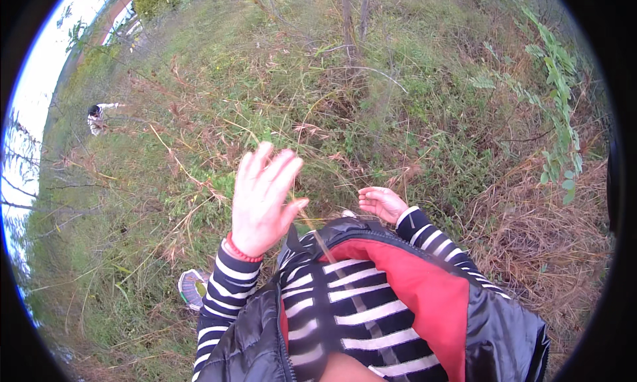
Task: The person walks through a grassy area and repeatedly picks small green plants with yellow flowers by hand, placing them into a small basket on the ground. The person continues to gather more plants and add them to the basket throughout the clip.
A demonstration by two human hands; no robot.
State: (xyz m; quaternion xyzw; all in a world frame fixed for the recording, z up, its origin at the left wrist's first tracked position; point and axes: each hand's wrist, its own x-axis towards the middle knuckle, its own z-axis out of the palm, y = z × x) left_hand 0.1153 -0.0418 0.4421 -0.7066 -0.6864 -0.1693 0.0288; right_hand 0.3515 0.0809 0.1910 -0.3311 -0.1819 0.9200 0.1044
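My left hand (pixel 264 198) is raised over the grass, palm down, blurred, with its fingers spread and the thumb held out. A red bead bracelet (pixel 241 251) circles that wrist. From near the thumb, a blurred pale stalk (pixel 326 247) slants down across my striped shirt (pixel 366 292); whether it touches the thumb is unclear. Lower and to the right, my right hand (pixel 382 203) has curled fingers, close to thin dry grass stems (pixel 343 185). Whether it grips a stem cannot be made out.
Dense grass and weeds (pixel 239 103) surround me, with thin tree trunks (pixel 348 24) ahead. Flattened dry grass (pixel 532 228) lies right, under a leafy branch (pixel 560 93). A person (pixel 95 119) in pale clothing stands far left. My shoe (pixel 193 288) shows below.
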